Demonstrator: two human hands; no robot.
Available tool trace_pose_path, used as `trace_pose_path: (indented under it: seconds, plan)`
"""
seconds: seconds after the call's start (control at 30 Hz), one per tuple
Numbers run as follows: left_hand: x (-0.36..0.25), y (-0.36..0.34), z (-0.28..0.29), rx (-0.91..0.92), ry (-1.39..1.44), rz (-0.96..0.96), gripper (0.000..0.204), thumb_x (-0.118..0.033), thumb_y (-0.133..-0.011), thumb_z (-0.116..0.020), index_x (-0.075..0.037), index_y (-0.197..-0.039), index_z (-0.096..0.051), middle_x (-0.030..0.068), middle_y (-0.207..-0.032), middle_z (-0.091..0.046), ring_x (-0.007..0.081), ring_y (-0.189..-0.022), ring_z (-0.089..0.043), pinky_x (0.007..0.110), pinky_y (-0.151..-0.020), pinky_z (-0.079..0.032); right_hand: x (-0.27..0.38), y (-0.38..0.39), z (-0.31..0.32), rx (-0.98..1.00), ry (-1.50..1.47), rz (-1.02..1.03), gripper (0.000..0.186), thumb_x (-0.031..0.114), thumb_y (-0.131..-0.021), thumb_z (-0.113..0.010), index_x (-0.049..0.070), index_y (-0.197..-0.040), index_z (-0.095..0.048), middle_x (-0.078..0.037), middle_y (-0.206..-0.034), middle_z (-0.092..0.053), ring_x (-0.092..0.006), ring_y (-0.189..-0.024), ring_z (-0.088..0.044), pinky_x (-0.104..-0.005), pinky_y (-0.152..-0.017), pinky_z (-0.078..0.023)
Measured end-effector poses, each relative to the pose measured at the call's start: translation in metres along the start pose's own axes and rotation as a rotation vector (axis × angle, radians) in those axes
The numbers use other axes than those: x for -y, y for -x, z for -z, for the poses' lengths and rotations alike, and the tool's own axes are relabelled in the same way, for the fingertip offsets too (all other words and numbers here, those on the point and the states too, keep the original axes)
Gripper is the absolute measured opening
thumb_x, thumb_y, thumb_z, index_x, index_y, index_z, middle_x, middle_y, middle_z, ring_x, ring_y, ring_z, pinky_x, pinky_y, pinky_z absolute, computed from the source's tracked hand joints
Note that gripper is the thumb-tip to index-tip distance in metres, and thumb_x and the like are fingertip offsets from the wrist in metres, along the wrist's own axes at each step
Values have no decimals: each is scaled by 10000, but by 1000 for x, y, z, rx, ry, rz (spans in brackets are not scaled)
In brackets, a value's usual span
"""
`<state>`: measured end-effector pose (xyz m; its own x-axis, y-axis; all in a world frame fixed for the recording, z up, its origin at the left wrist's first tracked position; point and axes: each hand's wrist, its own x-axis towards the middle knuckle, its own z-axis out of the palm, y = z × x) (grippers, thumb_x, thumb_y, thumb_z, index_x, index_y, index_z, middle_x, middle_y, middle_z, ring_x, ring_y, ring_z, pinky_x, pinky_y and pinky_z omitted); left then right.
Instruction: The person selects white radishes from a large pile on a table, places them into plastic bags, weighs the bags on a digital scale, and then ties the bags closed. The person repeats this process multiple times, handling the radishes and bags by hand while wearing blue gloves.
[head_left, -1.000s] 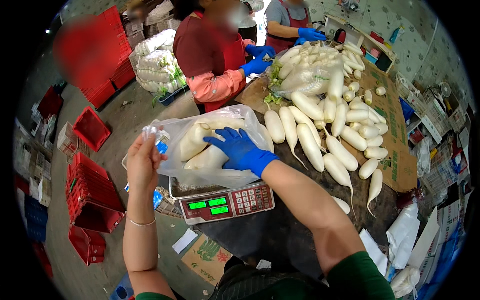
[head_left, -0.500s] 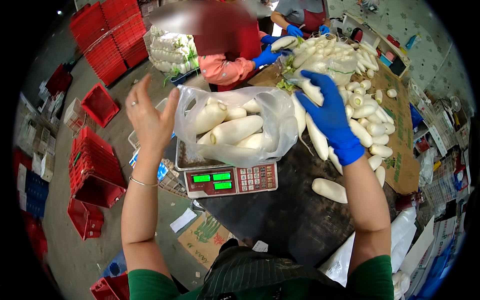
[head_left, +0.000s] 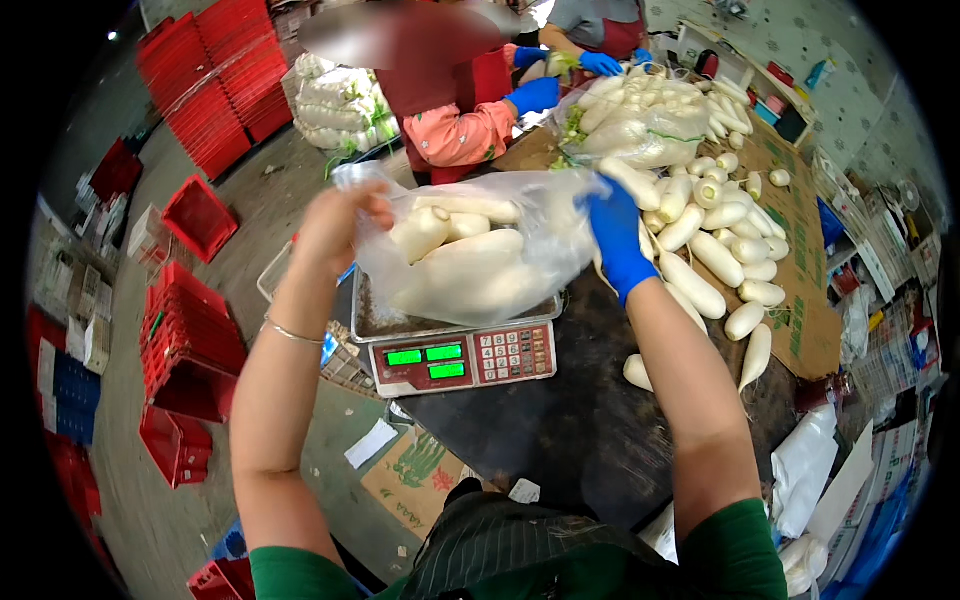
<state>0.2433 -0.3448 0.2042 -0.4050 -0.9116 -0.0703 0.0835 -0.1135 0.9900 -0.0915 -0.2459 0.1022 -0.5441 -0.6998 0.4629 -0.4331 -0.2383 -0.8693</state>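
In the head view I see my bare left hand (head_left: 340,225) clutching one edge of a clear plastic bag (head_left: 480,255) of white radishes (head_left: 470,270) at centre frame, while my blue-gloved right hand (head_left: 615,235) grips the opposite edge. The bag rests on the tray of a scale (head_left: 465,355) — loose radishes (head_left: 720,250) lie at the right, and a co-worker's blue glove (head_left: 535,95) shows at the upper middle.

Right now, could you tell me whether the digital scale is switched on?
On. The digital scale shows lit green displays on its front panel, with the clear plastic bag of white radishes resting on its metal pan.
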Motion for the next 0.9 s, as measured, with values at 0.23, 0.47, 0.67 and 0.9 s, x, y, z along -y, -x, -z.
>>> trace_pose_path:
  seconds: [0.23,0.47,0.67,0.9]
  plan:
    - [-113,83,-35,215,164,-390,259,-171,-883,-488,28,-1015,-589,-53,-611,-396,18,-454,-295,178,-410,-224,242,25,39,185,-881,-22,270,131,-860,-462,-3,-1086,-524,41,-568,-281,-63,-473,-267,-212,-442,-231]
    - [-117,131,-86,374,-188,-664,257,-107,-857,-457,54,-1049,-516,141,-984,-600,55,-438,-427,174,-393,-355,296,91,129,126,-393,167,413,242,-907,-422,-15,-1231,-434,11,-691,-425,-68,-557,-378,-203,-501,-321]
    - [-43,157,-164,788,-786,-1616,187,-199,-801,-548,-33,-837,-626,151,-979,-590,250,-824,-601,263,-562,-476,228,197,155,580,-290,-118,347,270,-885,-543,49,-1150,-502,-53,-1059,-522,-140,-961,-490,-287,-836,-416]
    - [26,212,-209,1609,-597,40,867,-60,-577,-804,-66,-1316,-351,144,-1074,-582,179,-981,-562,313,-842,-457,228,298,166,744,84,59,360,257,-856,-540,41,-1140,-491,-170,-1072,-539,-277,-1031,-504,-379,-872,-389]
